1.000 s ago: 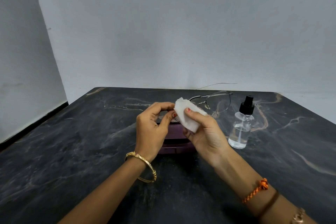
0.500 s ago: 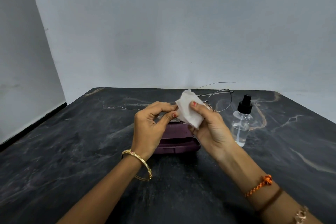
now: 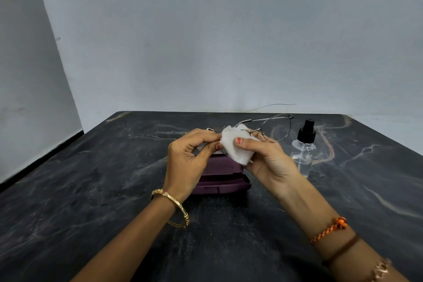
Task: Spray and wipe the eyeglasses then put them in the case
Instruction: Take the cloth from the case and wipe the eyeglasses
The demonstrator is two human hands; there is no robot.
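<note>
Thin metal-framed eyeglasses [image 3: 275,129] are held in the air above the table. My left hand [image 3: 191,162] pinches their left side, which it hides. My right hand [image 3: 266,159] presses a folded white tissue [image 3: 235,145] around the left lens, thumb on top. The right lens and temple stick out to the right, uncovered. Below both hands a dark purple eyeglass case [image 3: 223,177] lies on the table, its lid looking down. A clear spray bottle [image 3: 304,147] with a black nozzle stands upright to the right of my right hand.
The dark marble table [image 3: 91,190] reaches to a grey wall behind. Its left edge runs diagonally beside a white side wall. A thin wire [image 3: 272,106] shows at the table's far edge.
Both hands rose slightly with the glasses. The tissue shifted over the left lens as my right hand rubbed it. The case and bottle stayed put.
</note>
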